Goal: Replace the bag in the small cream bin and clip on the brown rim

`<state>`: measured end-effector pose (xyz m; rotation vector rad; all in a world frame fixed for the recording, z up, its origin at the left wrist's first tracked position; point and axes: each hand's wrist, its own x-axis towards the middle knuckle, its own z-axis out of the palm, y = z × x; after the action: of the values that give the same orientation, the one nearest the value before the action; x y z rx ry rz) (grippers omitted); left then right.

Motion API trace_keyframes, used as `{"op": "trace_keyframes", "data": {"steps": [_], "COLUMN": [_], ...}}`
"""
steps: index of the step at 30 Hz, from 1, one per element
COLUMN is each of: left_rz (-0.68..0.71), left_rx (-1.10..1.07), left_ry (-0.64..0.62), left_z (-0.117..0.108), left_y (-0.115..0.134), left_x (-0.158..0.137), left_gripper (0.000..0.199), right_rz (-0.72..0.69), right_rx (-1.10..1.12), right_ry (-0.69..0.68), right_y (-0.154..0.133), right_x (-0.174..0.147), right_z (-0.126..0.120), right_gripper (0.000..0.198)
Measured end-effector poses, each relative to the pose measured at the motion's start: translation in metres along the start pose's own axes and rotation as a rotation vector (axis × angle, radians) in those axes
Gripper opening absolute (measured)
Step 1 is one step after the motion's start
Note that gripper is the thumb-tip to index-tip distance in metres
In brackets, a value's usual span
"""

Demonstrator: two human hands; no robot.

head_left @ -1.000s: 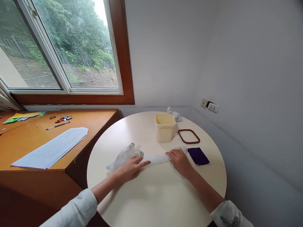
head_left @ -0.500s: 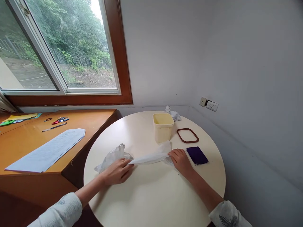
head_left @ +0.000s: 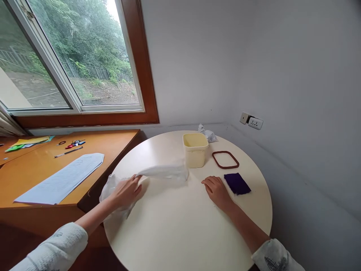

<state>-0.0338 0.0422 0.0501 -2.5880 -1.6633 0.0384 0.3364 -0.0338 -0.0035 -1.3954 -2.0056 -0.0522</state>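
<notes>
My left hand (head_left: 126, 192) is closed on a thin, translucent white plastic bag (head_left: 166, 172) above the left side of the table. One part of the bag stretches rightward toward the pale yellow plastic bin (head_left: 195, 159); the rest bunches behind and under my left hand. Holding nothing that I can see, my right hand (head_left: 216, 192) rests on the tabletop with its fingers loosely bent. Just right of it lies a purple cloth square (head_left: 237, 183). Beyond the cloth is a reddish-brown rounded square frame (head_left: 228, 167), flat beside the bin.
All of this is on a round cream table (head_left: 175, 233). A knotted whitish plastic bag (head_left: 209, 135) sits behind the bin near the wall. To the left, a wooden desk (head_left: 121, 145) bears paper sheets (head_left: 64, 178), a pen (head_left: 68, 152) and keys (head_left: 75, 143).
My right hand has let go of the plastic bag and stayed near the same spot. My left hand has drawn the bag to the left, and its loose end trails through the air.
</notes>
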Motion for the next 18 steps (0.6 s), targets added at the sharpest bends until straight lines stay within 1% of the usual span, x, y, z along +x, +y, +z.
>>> {"op": "trace_keyframes", "data": {"steps": [2, 3, 6, 11, 15, 17, 18], "left_rz": [-0.15, -0.202, -0.288, -0.344, -0.36, -0.351, -0.31], "left_rx": [0.004, 0.006, 0.004, -0.013, -0.024, -0.04, -0.067], "left_ry": [-0.014, -0.02, -0.049, -0.089, -0.079, -0.059, -0.037], "left_z": [-0.002, -0.002, -0.001, 0.001, 0.004, 0.006, 0.006], "left_y": [-0.002, -0.003, -0.009, -0.017, -0.019, -0.02, -0.02], "left_x": [0.006, 0.009, 0.02, 0.042, 0.064, 0.075, 0.081], "left_gripper": [0.046, 0.047, 0.047, 0.042, 0.041, 0.04, 0.039], "right_rz": [0.014, 0.018, 0.021, 0.032, 0.053, 0.063, 0.067], "right_rx": [0.017, 0.024, 0.041, 0.056, 0.063, 0.06, 0.057], "right_ry": [-0.004, -0.006, -0.011, -0.014, -0.006, 0.003, 0.008], "right_y": [-0.001, -0.002, -0.003, -0.002, -0.001, 0.0, 0.0], "right_x": [-0.001, -0.001, -0.002, -0.002, -0.001, 0.0, 0.0], "right_z": [0.0, 0.0, 0.001, 0.002, 0.001, 0.001, 0.001], "right_gripper": [0.029, 0.029, 0.03, 0.029, 0.028, 0.028, 0.028]}}
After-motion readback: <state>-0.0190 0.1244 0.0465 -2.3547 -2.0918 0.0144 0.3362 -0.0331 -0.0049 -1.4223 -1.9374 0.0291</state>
